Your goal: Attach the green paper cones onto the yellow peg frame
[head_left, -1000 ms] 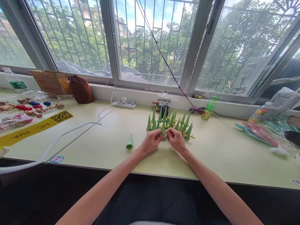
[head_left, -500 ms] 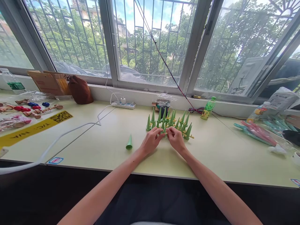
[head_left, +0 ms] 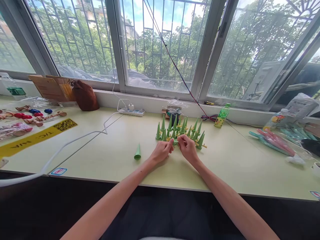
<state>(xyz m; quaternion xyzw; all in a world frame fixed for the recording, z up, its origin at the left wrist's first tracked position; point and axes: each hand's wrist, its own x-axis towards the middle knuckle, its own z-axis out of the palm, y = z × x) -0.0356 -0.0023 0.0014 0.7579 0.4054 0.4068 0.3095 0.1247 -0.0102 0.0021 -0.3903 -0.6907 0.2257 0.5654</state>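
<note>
A cluster of several green cones (head_left: 182,130) joined by small yellow pegs stands upright on the pale desk (head_left: 112,146). At its near edge my left hand (head_left: 162,150) and my right hand (head_left: 188,149) meet, fingers pinched together on one green cone piece of the cluster. What exactly lies between the fingertips is mostly hidden. A single loose green cone (head_left: 137,152) lies on the desk to the left of my left hand.
A white power strip (head_left: 131,111) with its cable (head_left: 75,138) runs across the left. A brown pouch (head_left: 84,95), cardboard box (head_left: 51,87) and wooden toys (head_left: 32,116) lie far left. A green bottle (head_left: 221,116) and plastic-wrapped items (head_left: 277,141) sit right.
My hands have moved slightly forward into the cluster's near edge, and the cone they hold has sunk lower among the others.
</note>
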